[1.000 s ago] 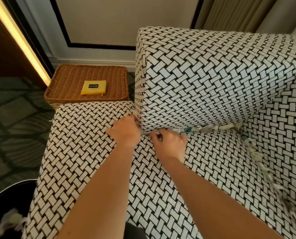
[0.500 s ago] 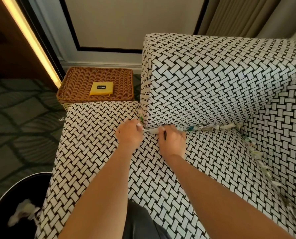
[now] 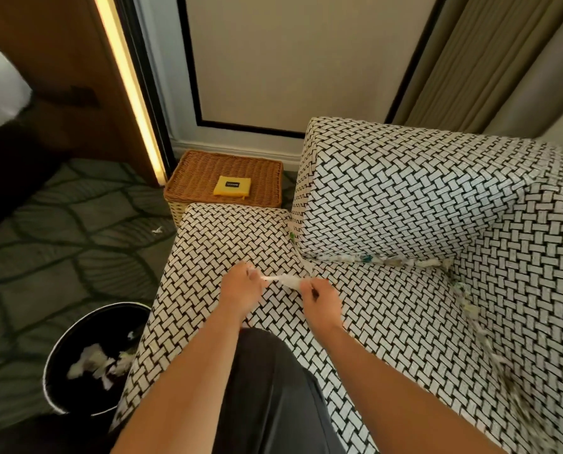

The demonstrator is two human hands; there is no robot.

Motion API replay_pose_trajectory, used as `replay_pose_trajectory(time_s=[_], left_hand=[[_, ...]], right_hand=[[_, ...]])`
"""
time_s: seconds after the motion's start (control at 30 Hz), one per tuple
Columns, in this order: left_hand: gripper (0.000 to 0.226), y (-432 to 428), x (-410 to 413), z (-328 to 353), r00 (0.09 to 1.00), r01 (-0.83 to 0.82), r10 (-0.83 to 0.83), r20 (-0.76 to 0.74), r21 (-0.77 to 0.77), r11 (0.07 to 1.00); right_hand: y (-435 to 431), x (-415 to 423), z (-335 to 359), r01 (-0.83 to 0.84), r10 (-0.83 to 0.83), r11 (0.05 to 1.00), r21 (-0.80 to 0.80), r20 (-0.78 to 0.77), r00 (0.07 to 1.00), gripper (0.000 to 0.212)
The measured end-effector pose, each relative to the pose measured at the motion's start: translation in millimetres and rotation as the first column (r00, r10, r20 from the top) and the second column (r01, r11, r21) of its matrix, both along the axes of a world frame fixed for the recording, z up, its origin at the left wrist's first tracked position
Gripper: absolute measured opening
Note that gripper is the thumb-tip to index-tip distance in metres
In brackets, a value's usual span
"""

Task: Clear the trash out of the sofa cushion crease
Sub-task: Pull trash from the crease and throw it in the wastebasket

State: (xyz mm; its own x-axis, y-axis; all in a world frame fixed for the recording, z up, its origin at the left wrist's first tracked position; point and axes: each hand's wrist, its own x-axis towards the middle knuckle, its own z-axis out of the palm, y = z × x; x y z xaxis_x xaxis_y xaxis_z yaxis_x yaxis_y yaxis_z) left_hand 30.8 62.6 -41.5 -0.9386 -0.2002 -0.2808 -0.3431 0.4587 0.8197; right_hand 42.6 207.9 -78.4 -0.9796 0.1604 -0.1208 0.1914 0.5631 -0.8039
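Black-and-white woven fabric covers the sofa seat [image 3: 388,329] that fills the near right of the view, with patterned green carpet [image 3: 60,250] to its left. Nearest on the left stands one round black bin [image 3: 83,326], already holding a small heap of pale crumpled paper [image 3: 90,362], so part of the job looks done. Above the seat, the left hand [image 3: 241,286] and right hand [image 3: 319,299] are close together, and one twisted paper scrap [image 3: 285,279] is stretched between them. The left pinches one end at its fingertips, and the right has its fingers curled round the other end. The scrap is lifted clear of the seam, near its left end. Beyond the two hands, the back crease [image 3: 388,261] is packed with a row of litter along most of its length. A second line of litter runs down the side crease [image 3: 468,303] on the right. The pieces there are too blurred and bunched to count. One small green bit [image 3: 292,236] shows at the left corner of the back cushion [image 3: 421,198]. By my reckoning, most of the clearing is left: two creases to empty, plus one stray scrap [image 3: 157,229] lying on the carpet. Farther off sits one wicker basket [image 3: 201,178] with one yellow packet [image 3: 228,186] on top. Behind it are the wall and the curtain [image 3: 470,67].
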Motion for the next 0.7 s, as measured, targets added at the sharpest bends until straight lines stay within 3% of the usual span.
replay_pose_trajectory(time_s=[0.07,0.13,0.27,0.43,0.57,0.7], left_hand=[[0.017,-19,21,5,0.997,-0.032,0.03,-0.07,-0.028,0.999],[0.023,-39,38,11,0.991,-0.087,0.08,-0.11,-0.054,0.995],[0.031,-81,66,25,0.966,-0.209,0.198,-0.167,-0.05,0.977],[0.023,-141,87,40,0.928,-0.337,0.33,-0.174,-0.012,0.941],[0.021,-197,107,34,0.881,-0.45,0.455,-0.128,0.073,0.89],[0.028,-247,127,7,0.877,-0.472,0.475,-0.078,0.056,0.88]], right_hand=[[-11,8,16,-0.07,0.079,0.992,-0.107,0.084,0.993,0.023],[-25,12,32,-0.145,0.155,0.983,-0.115,0.085,0.984,0.022],[-70,16,63,-0.294,0.295,0.955,-0.027,0.048,0.954,0.026],[-120,13,91,-0.426,0.422,0.9,0.087,0.06,0.904,0.026],[-172,23,89,-0.535,0.524,0.835,0.13,0.11,0.845,0.03],[-229,41,65,-0.638,0.62,0.75,0.175,0.148,0.77,0.037]])
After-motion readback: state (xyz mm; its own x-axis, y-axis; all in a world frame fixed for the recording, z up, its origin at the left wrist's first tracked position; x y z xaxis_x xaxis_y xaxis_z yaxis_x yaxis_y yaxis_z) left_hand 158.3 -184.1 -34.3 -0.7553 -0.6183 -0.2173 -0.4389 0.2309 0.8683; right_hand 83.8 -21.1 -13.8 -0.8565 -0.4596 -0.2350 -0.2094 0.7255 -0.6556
